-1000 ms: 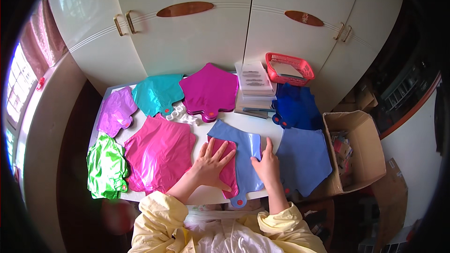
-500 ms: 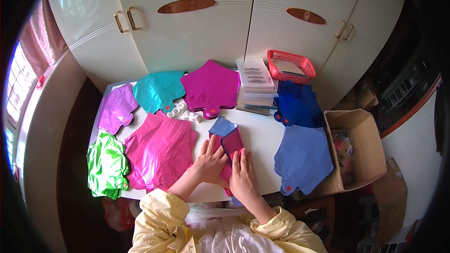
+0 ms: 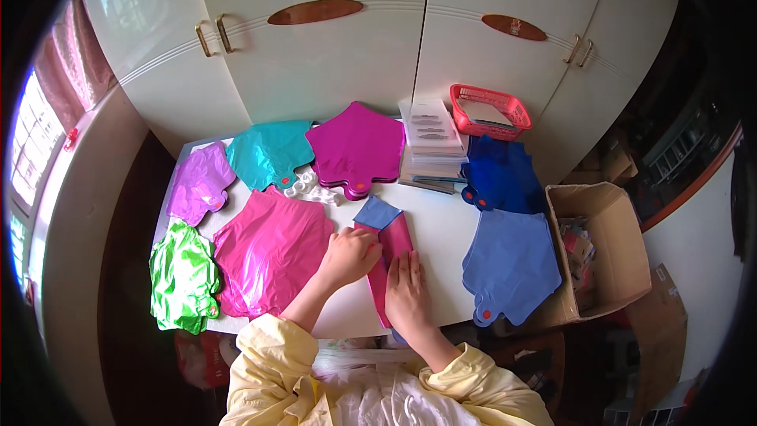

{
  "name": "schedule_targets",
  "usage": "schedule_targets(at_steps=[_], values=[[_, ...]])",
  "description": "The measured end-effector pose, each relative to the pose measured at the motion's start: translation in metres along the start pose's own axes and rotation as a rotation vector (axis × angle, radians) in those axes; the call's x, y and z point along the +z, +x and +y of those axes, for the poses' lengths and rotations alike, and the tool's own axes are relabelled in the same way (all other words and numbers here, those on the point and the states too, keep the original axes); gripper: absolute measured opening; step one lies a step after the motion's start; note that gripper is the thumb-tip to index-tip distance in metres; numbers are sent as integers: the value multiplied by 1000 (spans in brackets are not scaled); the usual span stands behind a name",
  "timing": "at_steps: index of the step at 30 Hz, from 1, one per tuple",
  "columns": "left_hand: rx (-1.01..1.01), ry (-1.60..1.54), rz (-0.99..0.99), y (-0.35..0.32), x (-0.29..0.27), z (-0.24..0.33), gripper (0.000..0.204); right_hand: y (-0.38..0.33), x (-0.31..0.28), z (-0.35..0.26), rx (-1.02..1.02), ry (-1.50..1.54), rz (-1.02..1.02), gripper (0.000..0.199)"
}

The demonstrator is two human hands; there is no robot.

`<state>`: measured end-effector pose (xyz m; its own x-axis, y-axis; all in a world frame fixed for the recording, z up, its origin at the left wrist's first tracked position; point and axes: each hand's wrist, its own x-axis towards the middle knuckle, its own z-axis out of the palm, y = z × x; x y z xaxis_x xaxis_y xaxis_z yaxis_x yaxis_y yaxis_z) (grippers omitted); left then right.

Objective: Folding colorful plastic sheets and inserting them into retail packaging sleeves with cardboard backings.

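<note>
A magenta flat foil balloon [image 3: 400,238], folded into a long strip, lies with a blue-grey one [image 3: 378,213] showing at its far end. My left hand [image 3: 349,259] is closed, its curled fingertips gripping the strip's left edge. Flat on the strip's near right part rests my right hand [image 3: 408,298], fingers stretched out. To the left spreads a stack of pink foil balloons [image 3: 272,256]. Beyond the strip lies a purple-magenta star-shaped stack [image 3: 357,146], and blue-grey foil balloons [image 3: 512,264] lie to the right.
Green [image 3: 184,276], lilac [image 3: 199,181], teal [image 3: 268,154] and dark blue foil balloons [image 3: 505,173] surround the white table [image 3: 441,225]. Printed sheets [image 3: 432,126] and a red basket [image 3: 493,102] stand at the back. An open cardboard box [image 3: 619,260] adjoins the right side; white cabinets rise behind.
My left hand has gone from lying flat to closed, shifting slightly. The dark-edged flap across the strip has been turned down, leaving it narrower. My right hand has slid slightly nearer.
</note>
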<state>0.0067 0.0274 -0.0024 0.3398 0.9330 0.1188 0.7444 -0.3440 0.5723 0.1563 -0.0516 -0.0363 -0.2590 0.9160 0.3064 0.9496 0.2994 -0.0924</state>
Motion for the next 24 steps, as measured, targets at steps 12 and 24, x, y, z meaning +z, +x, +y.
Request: schedule_targets(at_steps=[12,24], values=[[-173,-3,66,21,10,-11,19,0,-8,2,-40,-1,-22,45],[-163,-11,48,25,8,-20,19,-11,-8,2,-102,50,21,42]])
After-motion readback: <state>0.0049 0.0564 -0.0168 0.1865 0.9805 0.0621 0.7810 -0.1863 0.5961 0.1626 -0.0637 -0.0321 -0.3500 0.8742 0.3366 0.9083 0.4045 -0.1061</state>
